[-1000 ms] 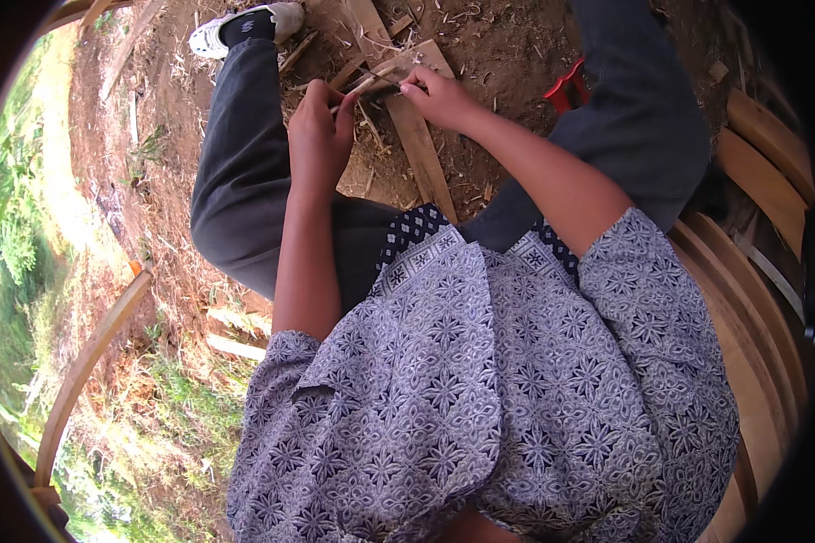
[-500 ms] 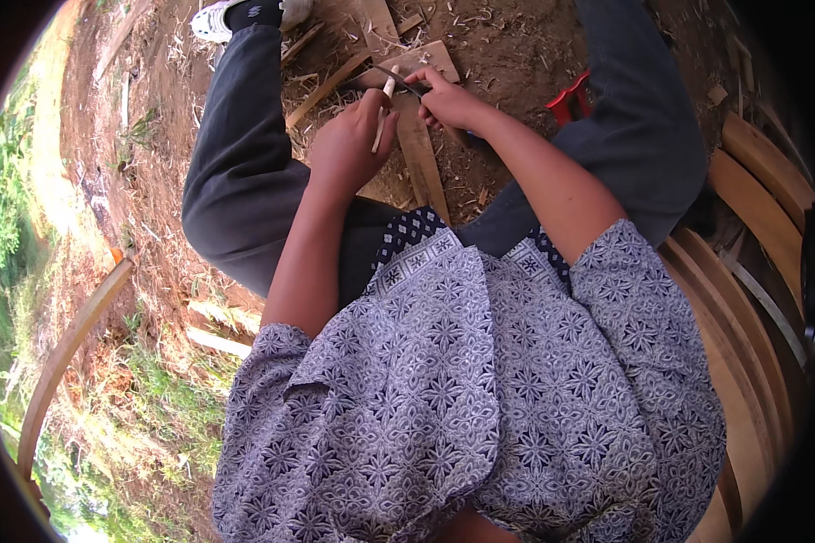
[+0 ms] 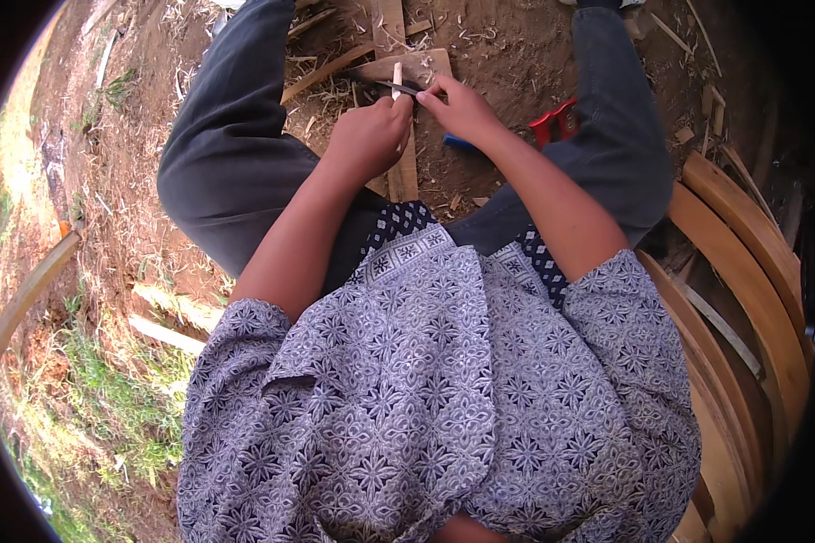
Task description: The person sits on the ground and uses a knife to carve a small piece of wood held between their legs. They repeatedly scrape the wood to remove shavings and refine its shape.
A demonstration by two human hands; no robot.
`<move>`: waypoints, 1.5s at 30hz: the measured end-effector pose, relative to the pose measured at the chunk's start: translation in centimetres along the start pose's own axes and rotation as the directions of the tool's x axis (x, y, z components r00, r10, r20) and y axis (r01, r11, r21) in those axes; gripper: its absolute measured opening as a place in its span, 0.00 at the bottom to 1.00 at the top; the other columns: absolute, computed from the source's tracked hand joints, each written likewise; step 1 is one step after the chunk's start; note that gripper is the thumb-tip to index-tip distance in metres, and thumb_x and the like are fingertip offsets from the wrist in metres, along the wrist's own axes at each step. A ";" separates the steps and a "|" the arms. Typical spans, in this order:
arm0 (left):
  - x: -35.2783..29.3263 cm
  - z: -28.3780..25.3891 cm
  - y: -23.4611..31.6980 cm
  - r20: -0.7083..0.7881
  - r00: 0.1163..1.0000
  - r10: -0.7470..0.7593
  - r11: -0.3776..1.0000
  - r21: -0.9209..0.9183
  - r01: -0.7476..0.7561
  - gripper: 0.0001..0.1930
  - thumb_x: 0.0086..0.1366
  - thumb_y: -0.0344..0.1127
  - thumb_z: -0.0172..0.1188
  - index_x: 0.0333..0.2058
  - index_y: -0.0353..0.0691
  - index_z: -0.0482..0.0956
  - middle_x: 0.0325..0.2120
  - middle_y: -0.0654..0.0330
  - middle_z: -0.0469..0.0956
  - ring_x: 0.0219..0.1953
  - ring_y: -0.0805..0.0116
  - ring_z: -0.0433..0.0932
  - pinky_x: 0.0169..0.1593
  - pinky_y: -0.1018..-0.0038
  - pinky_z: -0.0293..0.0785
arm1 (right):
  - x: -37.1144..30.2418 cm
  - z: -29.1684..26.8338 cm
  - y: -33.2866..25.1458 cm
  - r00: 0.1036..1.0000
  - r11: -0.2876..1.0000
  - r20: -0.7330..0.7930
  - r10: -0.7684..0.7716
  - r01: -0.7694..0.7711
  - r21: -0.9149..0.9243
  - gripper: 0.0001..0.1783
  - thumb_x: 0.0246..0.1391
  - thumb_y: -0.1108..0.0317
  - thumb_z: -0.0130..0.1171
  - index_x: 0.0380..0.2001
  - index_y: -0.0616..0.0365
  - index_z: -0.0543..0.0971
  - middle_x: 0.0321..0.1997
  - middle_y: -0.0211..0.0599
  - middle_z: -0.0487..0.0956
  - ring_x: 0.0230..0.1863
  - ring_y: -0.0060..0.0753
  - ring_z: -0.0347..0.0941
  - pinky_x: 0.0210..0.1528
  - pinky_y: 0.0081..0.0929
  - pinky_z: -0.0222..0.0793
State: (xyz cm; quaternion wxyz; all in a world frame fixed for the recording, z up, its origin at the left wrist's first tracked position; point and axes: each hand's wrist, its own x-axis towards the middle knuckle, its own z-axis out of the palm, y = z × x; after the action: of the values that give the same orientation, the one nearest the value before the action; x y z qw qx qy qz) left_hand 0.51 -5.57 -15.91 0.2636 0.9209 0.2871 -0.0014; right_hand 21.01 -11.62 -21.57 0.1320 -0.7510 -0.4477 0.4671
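My left hand (image 3: 371, 136) is closed around a slim pale wooden stick (image 3: 397, 74), whose upper end sticks up past the fingers. In my right hand (image 3: 460, 110) is a knife, gripped by a handle mostly hidden in the fingers. Its dark blade (image 3: 391, 85) points left and lies across the stick just above my left fingers. Both hands are close together between my bent knees. Beneath them a flat wooden board (image 3: 430, 63) rests on the ground, with a narrow plank (image 3: 402, 181) running toward me.
Near my right knee lie a red tool part (image 3: 552, 122) and a blue object (image 3: 459, 142). Wood shavings and offcuts are scattered over the dirt. Several curved wooden pieces (image 3: 743, 244) are stacked at my right; another curved piece (image 3: 29, 291) stands at the far left.
My hands have come closer together, and the stick stands more upright. The blade has swung to a flatter angle across it. The whole view has shifted slightly.
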 end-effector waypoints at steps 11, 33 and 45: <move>0.8 2.1 0.1 -0.023 1.000 -0.016 0.999 -0.033 0.015 0.09 0.71 0.36 0.56 0.44 0.40 0.70 0.31 0.52 0.80 0.30 0.49 0.83 0.32 0.54 0.78 | 2.1 -1.7 1.7 0.973 0.961 0.162 0.167 -0.123 -0.247 0.46 0.60 0.19 0.44 0.29 0.55 0.86 0.37 0.46 0.87 0.45 0.50 0.84 0.50 0.44 0.76; 0.5 1.7 -0.1 0.015 1.000 0.007 1.000 -0.029 -0.006 0.08 0.71 0.38 0.56 0.40 0.40 0.74 0.31 0.50 0.81 0.30 0.47 0.84 0.33 0.52 0.79 | 1.0 -2.8 -2.3 0.980 0.898 0.093 0.178 -0.123 -0.422 0.50 0.57 0.15 0.42 0.33 0.53 0.88 0.40 0.48 0.87 0.48 0.52 0.83 0.52 0.48 0.75; 0.0 0.3 0.3 0.029 0.999 -0.020 0.996 -0.089 0.023 0.05 0.68 0.34 0.55 0.37 0.40 0.73 0.29 0.51 0.80 0.32 0.47 0.83 0.35 0.54 0.79 | 4.5 -2.8 -2.0 0.952 0.873 0.155 0.263 -0.167 -0.458 0.52 0.51 0.11 0.43 0.46 0.47 0.90 0.52 0.44 0.87 0.57 0.51 0.82 0.59 0.49 0.75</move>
State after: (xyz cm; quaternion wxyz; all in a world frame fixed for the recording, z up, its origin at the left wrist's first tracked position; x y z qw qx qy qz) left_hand 0.71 -5.92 -16.08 0.3084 0.9049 0.2932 -0.0041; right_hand 22.96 -6.33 -21.49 -0.1426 -0.7523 -0.4663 0.4431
